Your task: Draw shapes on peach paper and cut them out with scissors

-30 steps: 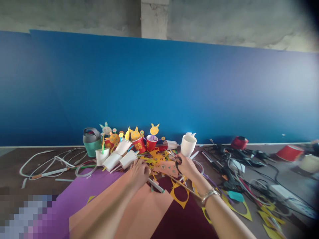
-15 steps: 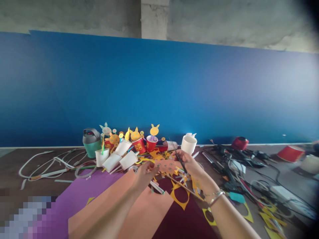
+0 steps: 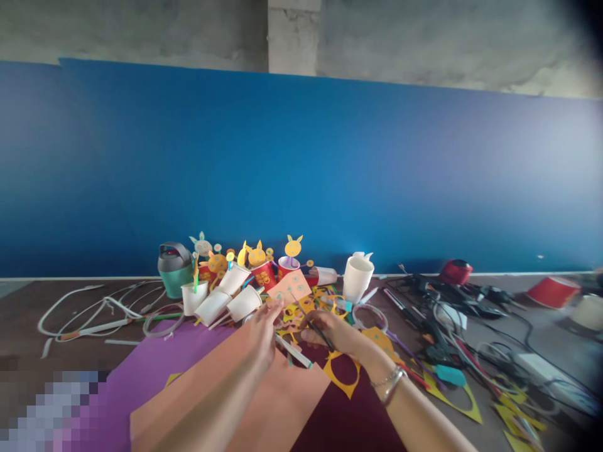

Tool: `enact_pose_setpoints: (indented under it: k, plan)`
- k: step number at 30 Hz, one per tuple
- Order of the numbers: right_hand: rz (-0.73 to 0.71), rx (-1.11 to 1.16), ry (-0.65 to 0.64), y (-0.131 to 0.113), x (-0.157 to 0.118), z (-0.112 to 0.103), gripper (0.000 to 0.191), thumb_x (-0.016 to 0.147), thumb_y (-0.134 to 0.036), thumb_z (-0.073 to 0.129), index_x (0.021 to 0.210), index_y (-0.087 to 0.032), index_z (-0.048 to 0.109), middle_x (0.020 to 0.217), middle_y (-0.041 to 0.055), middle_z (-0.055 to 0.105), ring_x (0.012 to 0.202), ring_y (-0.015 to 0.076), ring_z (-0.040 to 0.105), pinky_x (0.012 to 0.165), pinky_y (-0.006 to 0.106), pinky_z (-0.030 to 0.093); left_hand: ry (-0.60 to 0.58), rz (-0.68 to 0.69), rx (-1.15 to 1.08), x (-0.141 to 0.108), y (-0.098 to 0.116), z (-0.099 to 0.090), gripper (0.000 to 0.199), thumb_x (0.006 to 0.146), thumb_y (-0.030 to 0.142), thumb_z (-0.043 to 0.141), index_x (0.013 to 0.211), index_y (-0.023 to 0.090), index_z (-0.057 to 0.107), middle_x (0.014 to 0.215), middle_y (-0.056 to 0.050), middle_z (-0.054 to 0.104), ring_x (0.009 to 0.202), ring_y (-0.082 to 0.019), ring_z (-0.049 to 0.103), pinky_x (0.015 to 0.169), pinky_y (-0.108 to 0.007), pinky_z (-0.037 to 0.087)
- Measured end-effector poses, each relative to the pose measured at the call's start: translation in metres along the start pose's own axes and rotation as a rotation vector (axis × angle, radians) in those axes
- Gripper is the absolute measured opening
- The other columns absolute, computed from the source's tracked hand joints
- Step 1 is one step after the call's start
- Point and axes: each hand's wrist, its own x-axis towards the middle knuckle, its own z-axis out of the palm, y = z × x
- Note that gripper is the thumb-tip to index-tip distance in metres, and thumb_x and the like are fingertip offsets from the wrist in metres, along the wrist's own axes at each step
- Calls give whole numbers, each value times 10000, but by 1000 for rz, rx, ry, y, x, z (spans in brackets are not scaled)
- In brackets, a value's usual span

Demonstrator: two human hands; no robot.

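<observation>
My left hand [image 3: 264,333] reaches up to a small peach paper piece [image 3: 289,289] printed with green dots, its fingertips at the paper's lower corner. My right hand [image 3: 336,333] grips a pair of black-handled scissors [image 3: 316,331], whose thin blades point up-left towards that paper. Below both hands lie a pale peach sheet [image 3: 273,408], a purple sheet [image 3: 141,364] and a maroon sheet [image 3: 351,424]. A yellow cut-out frame [image 3: 342,375] lies just under my right hand. Paper scraps [image 3: 292,317] litter the surface beneath the peach piece.
Paper cups [image 3: 230,295] and red cups topped with yellow rabbit cut-outs [image 3: 293,247] crowd the back, beside a green flask [image 3: 174,270] and a white cup [image 3: 357,279]. Tangled cables [image 3: 438,314] lie right, white tubing [image 3: 94,317] left.
The peach piece has moved up and left, away from my right hand. My right hand has moved down, and the scissors now tilt further left.
</observation>
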Motion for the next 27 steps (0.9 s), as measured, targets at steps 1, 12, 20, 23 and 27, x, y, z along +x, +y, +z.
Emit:
enact_pose_setpoints:
  k: [1,12,20,23,27]
  plan:
    - [-22,2,9,1,2,2,278,722,-342,718,923,-164,647,669,6,626,602,140,569,559,247,444,-20,-18,-20,-3,-1,2,275,613,305,808,635,151,581,652,17,613,639,-100,580,568,-190,395]
    - [4,-1,21,9,7,9,270,757,-404,689,810,-147,624,556,-21,557,460,83,468,414,181,341,-134,-194,-189,-26,10,19,275,611,208,806,616,170,534,750,-43,725,730,-161,685,658,-229,504]
    - [-27,-16,58,9,7,13,248,784,-373,662,708,-152,576,478,-47,491,399,60,388,376,174,269,-143,-175,-172,-21,5,15,266,643,219,789,641,171,528,802,-60,736,739,-162,690,641,-220,506]
    - [-42,-3,65,12,8,14,254,784,-365,656,675,-160,555,457,-54,478,375,58,383,363,174,260,-147,-176,-174,-18,3,12,270,636,229,792,647,174,528,796,-46,731,736,-160,688,671,-232,509]
    - [-4,-4,100,15,8,17,247,771,-372,657,676,-163,568,445,-45,498,349,72,408,343,178,272,-178,-160,-165,-16,1,10,288,640,250,788,628,177,509,751,-27,712,717,-154,676,680,-239,501]
